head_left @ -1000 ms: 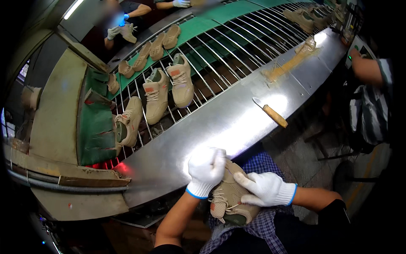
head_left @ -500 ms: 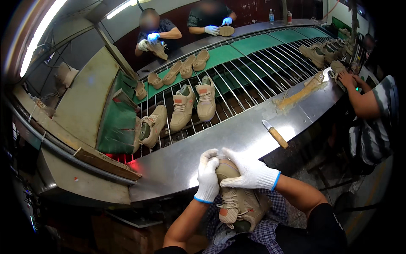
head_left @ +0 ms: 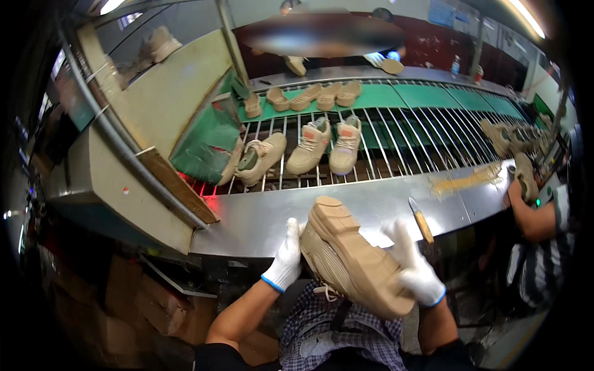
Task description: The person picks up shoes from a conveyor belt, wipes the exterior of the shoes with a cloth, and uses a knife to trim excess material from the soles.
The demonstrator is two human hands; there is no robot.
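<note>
A beige sneaker (head_left: 356,260) is in front of me above my lap, tipped on its side so that its thick sole faces up and right. My left hand (head_left: 286,258), in a white knit glove with a blue cuff, presses against its left end, fingers pointing up and partly behind the shoe. At the opposite end, my gloved right hand (head_left: 416,269) grips the sneaker; its fingers are smeared by motion. The laces hang underneath. A knife with a wooden handle (head_left: 423,227) lies on the metal ledge (head_left: 260,219), to the right of the sneaker.
Several beige sneakers (head_left: 308,148) rest on the metal roller conveyor (head_left: 396,145). Loose soles (head_left: 306,98) line the green strip behind it. A machine housing with a green flap (head_left: 207,133) stands left. A co-worker (head_left: 541,216) handles a shoe at right; two others sit across.
The sneaker has turned from upper-side up to sole showing, and has risen. My hands have spread from its toe to its two ends. The whole view has shifted.
</note>
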